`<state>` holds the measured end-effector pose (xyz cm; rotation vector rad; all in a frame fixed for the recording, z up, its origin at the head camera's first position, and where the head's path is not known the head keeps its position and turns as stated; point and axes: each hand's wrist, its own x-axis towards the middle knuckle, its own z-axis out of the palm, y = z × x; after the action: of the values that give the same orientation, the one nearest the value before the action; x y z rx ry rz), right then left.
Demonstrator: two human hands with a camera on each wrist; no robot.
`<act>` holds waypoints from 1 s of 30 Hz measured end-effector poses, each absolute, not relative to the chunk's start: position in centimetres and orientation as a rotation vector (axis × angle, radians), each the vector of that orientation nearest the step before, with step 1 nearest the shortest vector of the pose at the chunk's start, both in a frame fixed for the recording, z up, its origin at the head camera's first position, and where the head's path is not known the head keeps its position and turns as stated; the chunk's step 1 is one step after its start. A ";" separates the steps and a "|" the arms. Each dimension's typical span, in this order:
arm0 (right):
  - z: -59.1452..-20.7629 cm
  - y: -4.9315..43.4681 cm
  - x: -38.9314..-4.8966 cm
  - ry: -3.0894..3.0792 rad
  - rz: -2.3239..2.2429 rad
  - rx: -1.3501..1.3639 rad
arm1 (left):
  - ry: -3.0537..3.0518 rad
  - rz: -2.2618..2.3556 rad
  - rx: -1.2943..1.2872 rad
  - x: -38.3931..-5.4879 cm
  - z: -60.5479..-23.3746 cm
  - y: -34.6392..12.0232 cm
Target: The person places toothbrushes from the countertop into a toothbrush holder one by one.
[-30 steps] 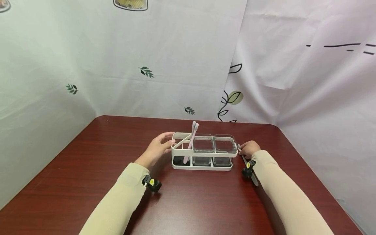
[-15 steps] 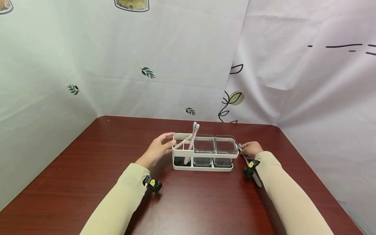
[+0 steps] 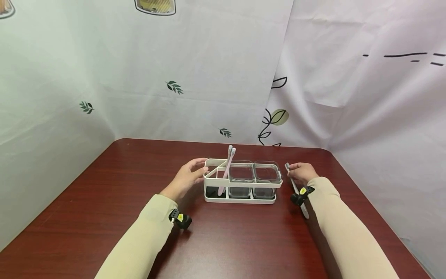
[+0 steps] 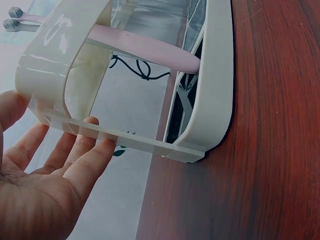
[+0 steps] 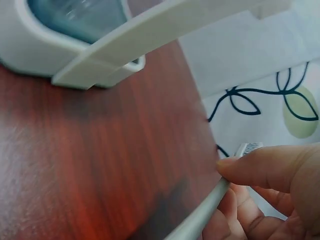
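Observation:
A white toothbrush holder (image 3: pixel 240 200) stands on the table, with two clear cups (image 3: pixel 266 172) in its right part. Two toothbrushes lean in its left part; the pink toothbrush (image 4: pixel 145 47) shows its handle end near the base. My left hand (image 3: pixel 186 176) holds the holder's left end, thumb by the upper band and fingertips at the side strut (image 4: pixel 160 147). To the right of the holder, my right hand (image 3: pixel 302 173) pinches a light-coloured toothbrush (image 5: pixel 205 210) near its head between thumb and fingers. Its handle slants toward me, passing partly behind the wrist camera in the head view.
The dark red wooden table (image 3: pixel 240 248) has rounded far corners. White cloth (image 3: pixel 216 69) with printed leaves hangs behind it and along the sides. A black camera (image 3: pixel 301 197) sits on the right wrist, another camera (image 3: pixel 181 219) on the left.
My right hand has moved a little to the right, away from the holder, taking the toothbrush along. My left hand and the holder stay in place.

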<state>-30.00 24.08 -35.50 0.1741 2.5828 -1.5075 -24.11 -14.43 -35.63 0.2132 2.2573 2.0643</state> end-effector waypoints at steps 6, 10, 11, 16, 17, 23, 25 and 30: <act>-34.9 24.4 -30.0 2.560 -1.592 0.162 | 2.261 2.066 0.216 -24.2 -35.7 -14.5; -34.3 24.6 -29.9 2.529 -1.642 0.167 | 2.261 2.069 0.223 -24.2 -35.7 -14.5; -34.1 24.7 -29.9 2.519 -1.659 0.163 | 2.264 2.067 0.226 -24.2 -35.7 -14.5; -33.4 25.0 -29.8 2.483 -1.751 0.133 | 2.268 2.060 0.221 -24.1 -35.7 -14.5; -33.2 25.0 -29.8 2.479 -1.770 0.130 | 2.268 2.060 0.219 -24.1 -35.7 -14.5; -31.8 25.1 -29.3 2.459 -1.873 0.134 | 2.256 2.068 0.213 -24.1 -35.7 -14.5; -31.3 25.2 -29.1 2.452 -1.904 0.131 | 2.257 2.066 0.214 -24.1 -35.7 -14.5; -29.8 25.4 -28.5 2.382 -2.025 0.079 | 2.252 2.068 0.210 -24.0 -35.6 -14.5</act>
<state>-28.48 25.40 -29.84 0.0795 2.3820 -2.0246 -24.05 -14.47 -35.59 0.2104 2.2520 2.0677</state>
